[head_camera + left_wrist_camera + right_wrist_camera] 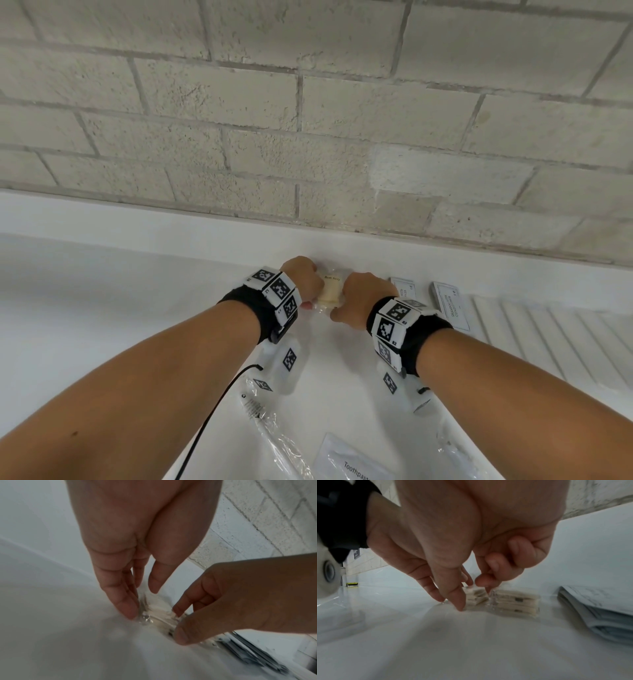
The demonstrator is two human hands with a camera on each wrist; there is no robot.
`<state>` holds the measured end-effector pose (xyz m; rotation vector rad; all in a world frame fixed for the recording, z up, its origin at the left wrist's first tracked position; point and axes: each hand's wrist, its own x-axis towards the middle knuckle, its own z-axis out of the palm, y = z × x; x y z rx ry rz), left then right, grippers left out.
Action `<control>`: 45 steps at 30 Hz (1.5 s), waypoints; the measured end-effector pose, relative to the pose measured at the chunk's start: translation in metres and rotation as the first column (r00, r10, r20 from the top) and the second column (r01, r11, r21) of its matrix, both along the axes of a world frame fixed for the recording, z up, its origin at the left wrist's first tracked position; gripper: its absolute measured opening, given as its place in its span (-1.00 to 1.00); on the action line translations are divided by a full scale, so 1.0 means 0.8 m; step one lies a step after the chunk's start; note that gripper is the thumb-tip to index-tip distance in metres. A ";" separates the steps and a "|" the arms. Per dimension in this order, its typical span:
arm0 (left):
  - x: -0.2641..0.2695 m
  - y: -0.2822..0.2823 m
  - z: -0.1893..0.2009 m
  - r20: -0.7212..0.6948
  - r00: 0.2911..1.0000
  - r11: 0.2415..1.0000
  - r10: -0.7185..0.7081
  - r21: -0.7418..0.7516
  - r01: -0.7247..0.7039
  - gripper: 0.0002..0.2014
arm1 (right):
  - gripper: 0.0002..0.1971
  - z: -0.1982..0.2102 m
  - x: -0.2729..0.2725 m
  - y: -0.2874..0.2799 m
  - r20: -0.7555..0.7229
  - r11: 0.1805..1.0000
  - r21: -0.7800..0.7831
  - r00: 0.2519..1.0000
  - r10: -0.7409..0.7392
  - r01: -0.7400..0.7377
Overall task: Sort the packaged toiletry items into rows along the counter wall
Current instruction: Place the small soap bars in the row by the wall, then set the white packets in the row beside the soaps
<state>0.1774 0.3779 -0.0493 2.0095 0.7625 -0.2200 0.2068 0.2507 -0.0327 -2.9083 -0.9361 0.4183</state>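
A small stack of clear-wrapped cream soap packets (330,291) lies on the white counter (120,291) against the low back wall. My left hand (305,284) is at the stack's left end. In the left wrist view its fingers (126,608) point straight down and touch the wrap's left edge, with the thumb apart above the soap packets (159,609). My right hand (346,298) is at the right end, thumb and curled forefinger pinching the wrap (178,623). The right wrist view shows the soap packets (515,601) stacked flat, partly behind my right hand (471,595).
Two piles of white shampoo sachets (404,287) (450,305) lie right of the soap along the wall. A toothpaste sachet (356,462) and a clear-wrapped toothbrush (263,421) lie near the front. A ribbed drainer (548,342) is at the right, a brick wall (308,137) behind.
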 end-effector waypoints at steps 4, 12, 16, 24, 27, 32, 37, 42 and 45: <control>-0.022 0.004 0.009 0.029 0.999 0.995 -0.036 0.097 0.033 -0.49 | -0.50 0.011 -0.016 -0.015 -0.016 0.999 0.038 1.000 0.023 -0.022; -0.141 0.000 0.037 -0.015 0.991 0.920 -0.133 0.369 0.129 -0.51 | -0.51 0.029 -0.105 -0.068 -0.133 0.987 0.094 0.980 0.145 -0.133; -0.219 -0.023 0.031 -0.206 0.968 0.850 -0.142 0.476 0.226 -0.19 | -0.49 0.019 -0.164 -0.105 -0.175 0.983 -0.022 0.969 0.174 -0.181; -0.276 -0.077 0.010 -0.190 0.975 0.902 -0.113 0.391 0.181 -0.23 | -0.61 -0.004 -0.212 -0.133 -0.165 0.999 -0.011 0.985 0.043 -0.046; -0.286 -0.077 0.009 -0.111 0.994 0.957 -0.015 0.286 0.046 -0.24 | -0.66 -0.010 -0.221 -0.138 -0.176 0.999 0.020 0.983 0.050 -0.047; -0.308 -0.062 0.012 0.050 0.977 0.978 0.209 0.015 -0.210 -0.35 | -0.81 -0.016 -0.235 -0.138 -0.196 0.980 0.199 0.980 0.044 -0.004; -0.334 -0.061 0.017 0.128 0.965 0.973 0.228 -0.072 -0.220 -0.62 | -0.63 -0.012 -0.247 -0.126 -0.182 0.959 0.278 0.983 0.004 0.047; -0.366 -0.050 0.037 0.215 0.919 0.912 0.330 -0.322 -0.252 -0.74 | -0.71 0.000 -0.271 -0.107 -0.009 0.937 0.338 0.995 0.096 -0.088; -0.386 -0.040 0.046 0.246 0.921 0.931 0.303 -0.284 -0.230 -0.72 | -0.74 0.010 -0.291 -0.092 -0.048 0.909 0.390 0.983 0.178 -0.145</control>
